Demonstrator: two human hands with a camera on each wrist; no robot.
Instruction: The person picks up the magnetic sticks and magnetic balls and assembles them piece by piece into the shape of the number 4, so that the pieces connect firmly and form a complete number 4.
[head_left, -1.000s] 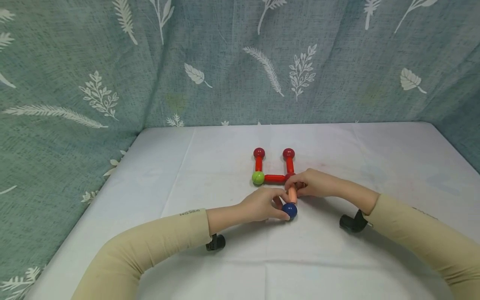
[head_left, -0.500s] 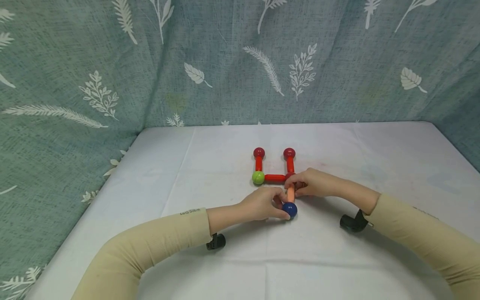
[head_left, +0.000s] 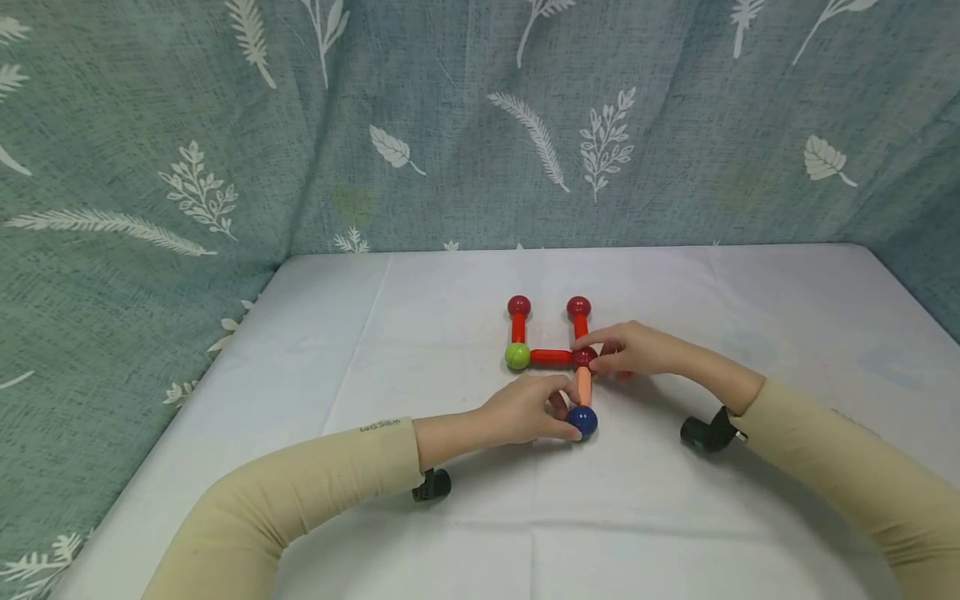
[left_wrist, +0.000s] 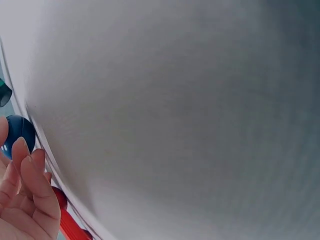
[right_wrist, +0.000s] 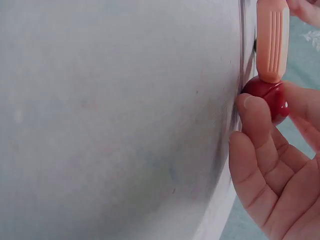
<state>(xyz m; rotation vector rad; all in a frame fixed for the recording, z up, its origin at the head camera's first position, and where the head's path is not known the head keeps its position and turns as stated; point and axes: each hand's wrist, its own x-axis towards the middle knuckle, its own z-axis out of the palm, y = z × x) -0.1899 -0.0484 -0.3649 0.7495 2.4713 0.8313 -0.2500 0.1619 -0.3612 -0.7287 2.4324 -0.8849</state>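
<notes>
My left hand (head_left: 525, 410) pinches a blue ball (head_left: 582, 422) between thumb and fingers. An orange magnetic rod (head_left: 584, 387) runs from this ball up to a dark red ball (head_left: 584, 357). Thumb and fingertips of my right hand (head_left: 637, 347) hold that red ball from its right; the right wrist view shows them around the ball (right_wrist: 261, 94), with the rod's end (right_wrist: 273, 40) against it. From the red ball, one red rod (head_left: 551, 357) leads left to a green ball (head_left: 517, 356), another (head_left: 581, 327) leads away to a far red ball (head_left: 579, 307).
A further red rod (head_left: 518, 327) joins the green ball to a second far red ball (head_left: 519, 306). Everything lies on a white cloth-covered table (head_left: 420, 317). Behind it hangs a green leaf-patterned curtain (head_left: 480, 192). Dark wrist cameras (head_left: 432, 484) sit under the cuffs.
My right hand has shifted from the orange rod up to the dark red ball, baring the rod. The rod has straightened slightly between the two balls. My left hand stays at the blue ball.
</notes>
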